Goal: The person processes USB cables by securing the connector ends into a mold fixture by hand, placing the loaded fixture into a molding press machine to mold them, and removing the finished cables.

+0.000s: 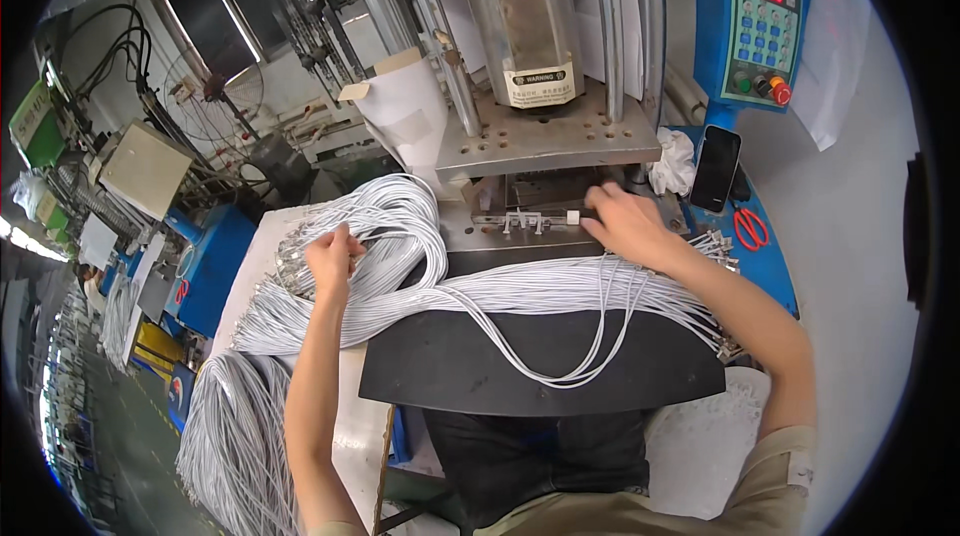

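My left hand (333, 258) is closed, fingers curled together, above the metal-tipped ends of a bundle of white cables (400, 226); whatever it pinches, if anything, is too small to make out. At the press, my right hand (628, 224) bends its fingers over the right end of a metal mould (525, 221), beside a small white block (573, 217). Its fingertips are partly hidden, so what they grip does not show. Below that hand, two or three cables (575, 383) loop down over the black board. A longer cable bundle (520, 288) lies across in front of the mould.
The press plate (550, 136) hangs over the mould between upright metal rods. To the right are a blue control panel (765, 26), a phone (716, 168) and red-handled scissors (750, 229). A black curved board (540, 361) fronts me; more cables (235, 436) hang at the left.
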